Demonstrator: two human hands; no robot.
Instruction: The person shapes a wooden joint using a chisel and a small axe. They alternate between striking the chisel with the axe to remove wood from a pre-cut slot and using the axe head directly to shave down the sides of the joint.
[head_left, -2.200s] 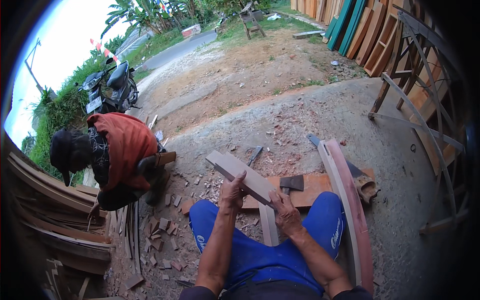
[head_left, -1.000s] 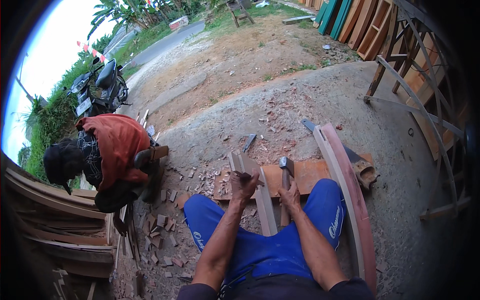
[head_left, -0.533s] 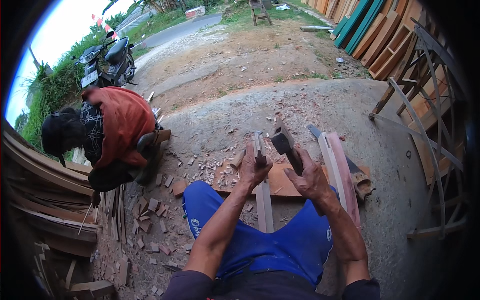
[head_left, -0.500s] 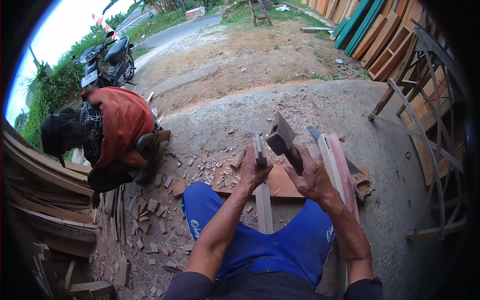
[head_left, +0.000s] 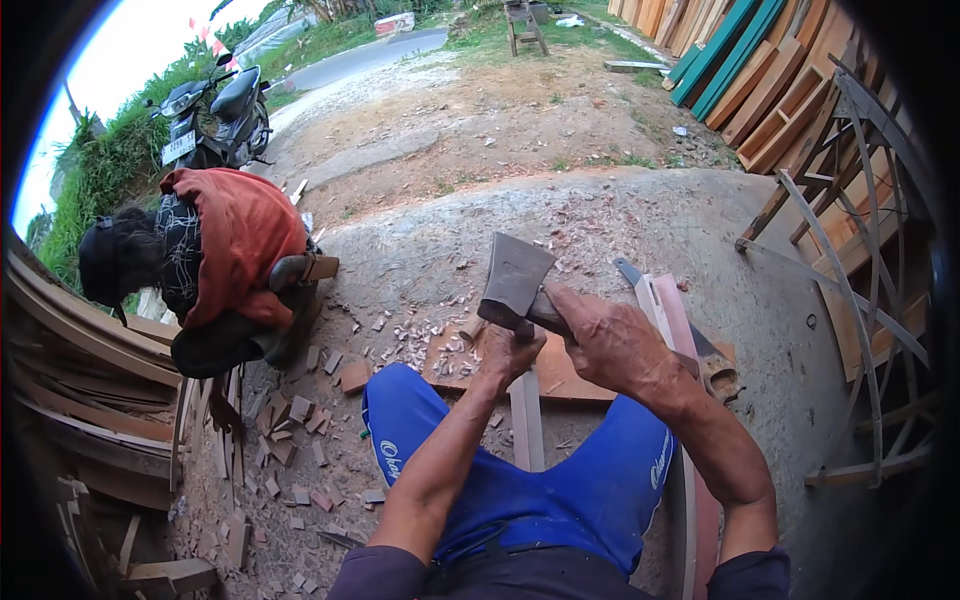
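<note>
My right hand (head_left: 622, 345) grips the wooden handle of a hatchet (head_left: 518, 272), its broad dark head in front of me above my left hand. My left hand (head_left: 508, 352) is closed round a narrow upright tool, apparently a chisel, whose upper part the hatchet head now hides. The blunt back of the head is at or just over the top of that tool; contact is hard to make out. Below my left hand, a squared wooden bar (head_left: 527, 425) runs between my knees across a flat brown board (head_left: 572, 376).
Beside my right leg lie a reddish timber (head_left: 682, 318) and a handsaw (head_left: 627, 270). Wood chips and offcuts (head_left: 300, 410) litter the concrete. A co-worker in red (head_left: 245, 235) bends over at left, near stacked planks (head_left: 90, 400). A motorbike (head_left: 215, 115) stands behind; a wooden frame (head_left: 850, 240) stands right.
My right hand has swung the hatchet left, bringing its head from beside my left hand to over it. My left hand stays nearly in place. The co-worker has shifted slightly.
</note>
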